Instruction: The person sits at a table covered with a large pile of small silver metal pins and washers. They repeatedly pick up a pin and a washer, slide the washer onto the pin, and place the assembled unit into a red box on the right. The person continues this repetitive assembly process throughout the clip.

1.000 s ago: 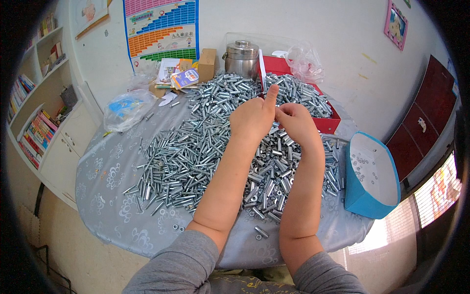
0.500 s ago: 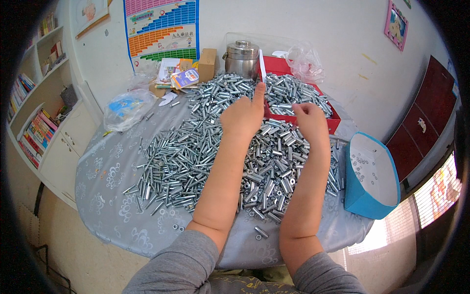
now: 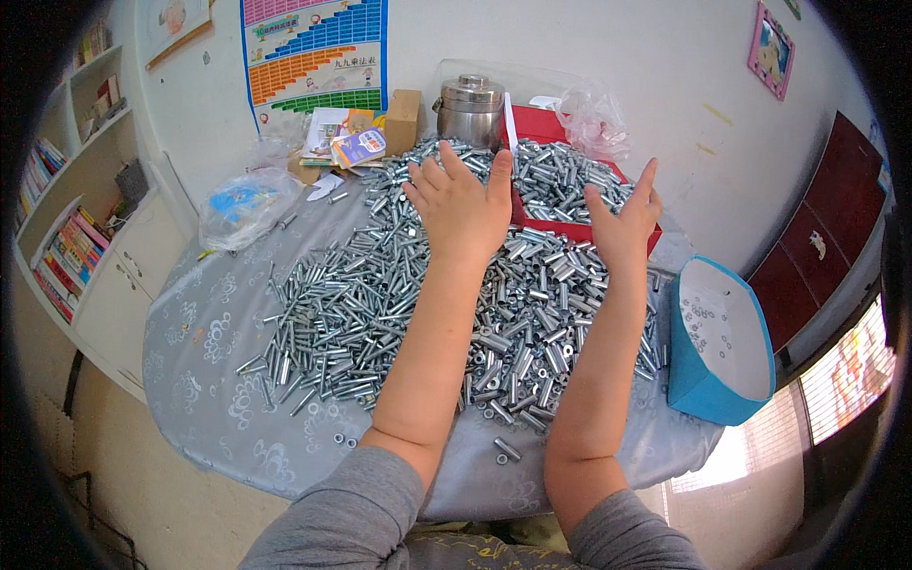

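Observation:
My left hand (image 3: pixel 461 209) is raised over the far part of a heap of silvery bolts (image 3: pixel 351 313), its fingers spread and nothing in it. To its right, my right hand (image 3: pixel 625 223) is held up in front of a red box (image 3: pixel 560 230), thumb and fingers apart, also holding nothing. The box is full of metal sleeve-like pieces (image 3: pixel 560 185). Short metal sleeves and nuts (image 3: pixel 527 323) lie in the near right part of the heap, partly behind my forearms.
A blue box (image 3: pixel 708 394) holding small washers stands at the right table edge. Behind the heap are a steel pot (image 3: pixel 470 114), a brown carton (image 3: pixel 404 123) and booklets (image 3: pixel 359 149). A plastic bag (image 3: pixel 249 209) lies at the left on the grey tablecloth (image 3: pixel 204 380).
Both hands have opened. The left fingers, folded before with the thumb up, are now spread. The right hand, pinched before, has its thumb and fingers apart and has shifted slightly right.

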`<state>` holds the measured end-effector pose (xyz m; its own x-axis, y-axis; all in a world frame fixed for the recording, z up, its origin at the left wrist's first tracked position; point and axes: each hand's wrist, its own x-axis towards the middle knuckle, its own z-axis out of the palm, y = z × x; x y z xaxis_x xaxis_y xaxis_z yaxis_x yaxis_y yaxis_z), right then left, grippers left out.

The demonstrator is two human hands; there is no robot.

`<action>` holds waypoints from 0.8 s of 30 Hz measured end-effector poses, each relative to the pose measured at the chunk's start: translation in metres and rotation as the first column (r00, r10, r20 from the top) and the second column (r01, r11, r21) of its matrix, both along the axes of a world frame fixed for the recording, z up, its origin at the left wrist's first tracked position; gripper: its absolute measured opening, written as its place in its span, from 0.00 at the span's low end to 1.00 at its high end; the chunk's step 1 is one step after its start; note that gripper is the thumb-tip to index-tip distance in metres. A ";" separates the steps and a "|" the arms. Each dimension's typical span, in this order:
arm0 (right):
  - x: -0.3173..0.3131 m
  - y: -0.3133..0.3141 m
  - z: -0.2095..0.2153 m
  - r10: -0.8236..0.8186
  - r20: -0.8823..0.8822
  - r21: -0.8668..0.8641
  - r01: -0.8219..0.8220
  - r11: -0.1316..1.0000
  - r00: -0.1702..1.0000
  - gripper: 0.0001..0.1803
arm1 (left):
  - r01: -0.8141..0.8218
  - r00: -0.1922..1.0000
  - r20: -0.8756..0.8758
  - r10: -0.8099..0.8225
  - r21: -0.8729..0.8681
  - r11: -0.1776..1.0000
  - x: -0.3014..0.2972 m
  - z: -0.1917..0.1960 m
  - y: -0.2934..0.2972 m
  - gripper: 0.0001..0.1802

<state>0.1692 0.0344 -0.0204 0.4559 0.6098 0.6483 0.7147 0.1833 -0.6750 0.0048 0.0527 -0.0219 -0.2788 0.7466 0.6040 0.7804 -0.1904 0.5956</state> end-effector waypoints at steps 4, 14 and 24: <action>0.002 0.012 -0.009 -0.012 0.039 0.005 0.012 1.000 0.999 0.52 | 0.003 1.000 -0.004 -0.003 -0.002 1.000 -0.003 0.001 -0.001 0.46; -0.035 0.095 -0.050 0.057 0.291 -0.369 0.057 0.928 0.955 0.35 | 0.063 0.997 -0.043 -0.058 0.109 0.992 0.000 -0.001 -0.002 0.40; 0.003 0.137 -0.071 0.260 0.448 -0.663 0.123 0.738 0.855 0.27 | 0.125 0.992 -0.019 -0.123 0.141 0.982 -0.004 0.004 -0.006 0.35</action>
